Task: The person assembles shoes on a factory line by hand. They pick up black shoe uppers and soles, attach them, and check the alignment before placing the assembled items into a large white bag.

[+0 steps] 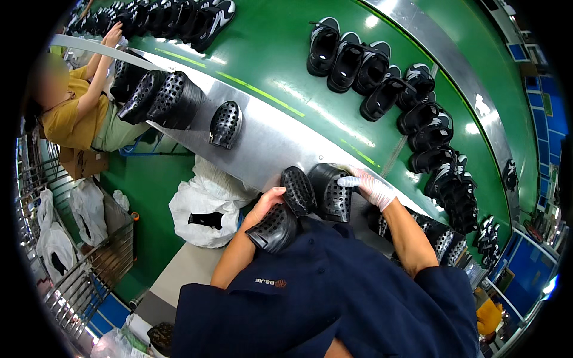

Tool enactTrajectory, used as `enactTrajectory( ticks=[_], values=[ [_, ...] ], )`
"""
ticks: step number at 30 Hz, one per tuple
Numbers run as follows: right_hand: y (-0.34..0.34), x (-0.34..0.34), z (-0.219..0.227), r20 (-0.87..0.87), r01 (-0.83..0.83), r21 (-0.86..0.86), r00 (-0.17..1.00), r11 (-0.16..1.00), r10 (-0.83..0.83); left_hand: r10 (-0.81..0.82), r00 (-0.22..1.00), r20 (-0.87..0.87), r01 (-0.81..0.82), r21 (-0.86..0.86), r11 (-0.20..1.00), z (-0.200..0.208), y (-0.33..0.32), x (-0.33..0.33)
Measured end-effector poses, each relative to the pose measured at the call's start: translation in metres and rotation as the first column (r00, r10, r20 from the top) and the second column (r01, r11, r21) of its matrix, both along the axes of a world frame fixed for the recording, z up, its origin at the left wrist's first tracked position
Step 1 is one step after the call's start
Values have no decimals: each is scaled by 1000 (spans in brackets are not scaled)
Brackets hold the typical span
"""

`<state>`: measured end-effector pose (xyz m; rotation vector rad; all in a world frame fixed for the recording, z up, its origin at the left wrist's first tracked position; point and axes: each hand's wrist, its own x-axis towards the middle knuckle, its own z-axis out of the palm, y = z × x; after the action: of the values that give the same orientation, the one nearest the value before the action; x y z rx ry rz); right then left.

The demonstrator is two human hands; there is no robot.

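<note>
1. Counter point(268, 134) of bare metal slants in front of a person in a navy shirt point(358, 286), its narrow top apparently bringing the pieces on it within easy reach.

2. Left hand point(259, 209) sets its thumb against the edge of the upper form point(298, 191), a black, perforated, shoe-shaped piece; the fingers are hidden, so how tightly they close cannot be told. The lower form point(273, 230) lies tilted by the wrist, perhaps to spare a second reach.

3. Right hand point(373, 186), in a pale glove point(383, 196), pinches what looks like a nested stack point(334, 194), thumb over the holes and fingers along the far side, a hold that likely keeps the pieces together. The stack is at the counter's near edge, just beside the upper form.

4. A lone form point(225, 124) rests farther left, well apart; grouped forms point(176, 98) crowd together beyond it, probably to save room, near a co-worker point(80, 116).

5. Black shoes point(346, 62) line the green belt point(280, 59) opposite, presumably ranked for easy access.
</note>
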<state>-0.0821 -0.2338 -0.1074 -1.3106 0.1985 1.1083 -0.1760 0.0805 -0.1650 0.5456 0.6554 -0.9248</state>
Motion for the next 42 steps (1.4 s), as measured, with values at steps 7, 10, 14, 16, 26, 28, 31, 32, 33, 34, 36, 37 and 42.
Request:
enactTrajectory(
  ticks=[7, 10, 14, 16, 26, 28, 31, 32, 33, 34, 36, 37, 42],
  values=[
    [1, -2, 22, 45, 76, 25, 996, 997, -77, -37, 999, -37, 31, -164, 986, -18, 7, 5],
    [0, 2, 31, 121, 104, -3, 987, 995, -103, -3, 997, -78, -12, -183, 983, -3, 8, 17],
    [18, 34, 86, 215, -98, -37, 971, 994, 104, 30, 996, -87, -44, -171, 984, 8, 14, 25],
    [29, 45, 100, 233, -197, -81, 949, 977, 211, 13, 997, -82, -32, -228, 973, 9, 18, 21],
    [35, 83, 64, -122, 152, 125, 983, 980, -137, 82, 997, 5, -80, -150, 985, 9, 63, -2],
    [33, 105, 58, -76, 222, 205, 975, 953, -211, 16, 998, 66, -21, 73, 997, -3, 71, 1],
    [68, 161, 65, -18, 322, 323, 942, 890, -334, -71, 969, 235, -7, 314, 949, 17, 68, 20],
    [88, 180, 66, -5, 314, 358, 942, 879, -334, -177, 940, 293, 63, 361, 930, 20, 72, 21],
    [112, 197, 66, 6, 305, 393, 943, 868, -334, -282, 897, 341, 126, 414, 902, 23, 75, 20],
    [136, 213, 54, -46, 343, 417, 933, 842, -358, -274, 912, 306, 131, 416, 900, 14, 71, 15],
    [195, 229, 43, -152, 346, 465, 938, 815, -311, -366, 878, 309, 233, 393, 889, 16, 75, 18],
    [224, 231, 46, -197, 318, 489, 948, 812, -252, -447, 847, 287, 331, 373, 867, 28, 81, 25],
    [298, 234, 15, -144, 205, 377, 976, 903, -162, -317, 883, 345, 185, 366, 912, 32, 110, 17]
  ],
)
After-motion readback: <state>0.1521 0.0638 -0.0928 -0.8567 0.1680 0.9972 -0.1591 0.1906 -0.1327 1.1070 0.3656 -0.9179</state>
